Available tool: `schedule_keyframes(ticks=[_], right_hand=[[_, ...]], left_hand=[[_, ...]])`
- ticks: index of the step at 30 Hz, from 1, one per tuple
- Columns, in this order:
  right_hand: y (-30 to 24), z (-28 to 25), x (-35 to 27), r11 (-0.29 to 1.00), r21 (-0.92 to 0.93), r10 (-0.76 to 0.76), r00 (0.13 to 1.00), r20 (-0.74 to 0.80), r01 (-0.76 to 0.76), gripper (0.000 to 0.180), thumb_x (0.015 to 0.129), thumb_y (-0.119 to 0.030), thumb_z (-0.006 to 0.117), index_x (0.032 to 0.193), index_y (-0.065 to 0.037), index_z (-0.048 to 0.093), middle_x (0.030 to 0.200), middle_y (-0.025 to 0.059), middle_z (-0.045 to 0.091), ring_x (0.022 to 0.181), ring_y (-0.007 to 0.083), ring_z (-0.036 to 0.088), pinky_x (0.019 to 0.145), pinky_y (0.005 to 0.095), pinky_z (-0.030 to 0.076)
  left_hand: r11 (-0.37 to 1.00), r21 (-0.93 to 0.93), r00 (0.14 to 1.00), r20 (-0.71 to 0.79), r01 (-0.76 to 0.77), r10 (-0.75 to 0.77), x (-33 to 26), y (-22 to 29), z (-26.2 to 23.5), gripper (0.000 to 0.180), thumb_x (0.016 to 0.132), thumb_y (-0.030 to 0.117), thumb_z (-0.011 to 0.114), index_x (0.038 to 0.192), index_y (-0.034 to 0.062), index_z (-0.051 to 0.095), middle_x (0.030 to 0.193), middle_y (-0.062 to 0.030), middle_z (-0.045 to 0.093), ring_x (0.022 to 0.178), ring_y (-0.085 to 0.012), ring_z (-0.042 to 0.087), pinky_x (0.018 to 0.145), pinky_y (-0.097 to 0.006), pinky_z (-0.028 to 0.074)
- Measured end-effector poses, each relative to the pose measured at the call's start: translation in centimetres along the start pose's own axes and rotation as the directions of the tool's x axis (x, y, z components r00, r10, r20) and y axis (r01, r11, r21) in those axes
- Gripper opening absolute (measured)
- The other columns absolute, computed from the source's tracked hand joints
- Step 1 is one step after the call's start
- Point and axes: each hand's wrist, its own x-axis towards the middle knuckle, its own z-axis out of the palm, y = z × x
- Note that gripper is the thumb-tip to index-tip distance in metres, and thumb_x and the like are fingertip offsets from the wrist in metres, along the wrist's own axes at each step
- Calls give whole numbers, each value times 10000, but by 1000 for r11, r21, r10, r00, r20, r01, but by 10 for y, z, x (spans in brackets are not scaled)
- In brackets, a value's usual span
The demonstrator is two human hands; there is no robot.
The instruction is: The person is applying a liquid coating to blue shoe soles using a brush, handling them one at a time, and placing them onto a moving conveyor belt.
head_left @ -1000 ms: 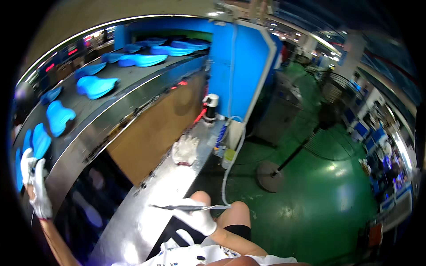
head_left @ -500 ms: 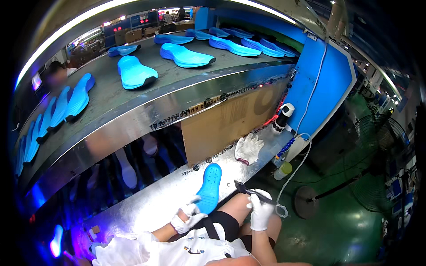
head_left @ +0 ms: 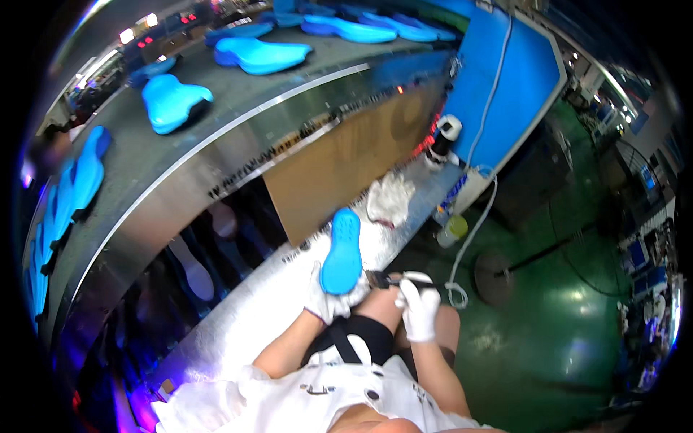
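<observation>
My left hand point(head_left: 328, 299), in a white glove, grips a bright blue shoe sole point(head_left: 341, 256) from below by its near end. The sole is tilted over the metal ledge in front of my lap, a row of small dimples showing at its far end. White-gloved as well, my right hand point(head_left: 419, 309) closes around the handle of a dark brush point(head_left: 380, 280). The brush head points left and lies close beside the sole's right edge; blur hides whether they touch.
A dark belt point(head_left: 191, 155) carrying several blue soles point(head_left: 263, 55) curves past above the ledge point(head_left: 238, 310). Cardboard point(head_left: 346, 162) leans beneath it. On the ledge lie a loose white glove point(head_left: 390, 198) and a black-and-white bottle point(head_left: 443, 137). A floor fan base point(head_left: 497, 276) stands at right.
The sole has been raised and turned more upright, with my left hand now under its near end. My right hand has brought the brush leftward, close to the sole. The head view has shifted.
</observation>
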Motion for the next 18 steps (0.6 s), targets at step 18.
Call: schedule_keyframes(ticks=[18], right_hand=[[-66, 60, 6, 347, -523, -563, 619, 548, 779, 174, 784, -38, 732, 948, -18, 680, 882, 131, 681, 735, 272, 668, 653, 348, 528]], left_hand=[[962, 273, 1000, -6, -6, 8, -47, -63, 61, 954, 797, 887, 261, 1265, 104, 541, 1055, -164, 647, 810, -324, 645, 587, -414, 543]])
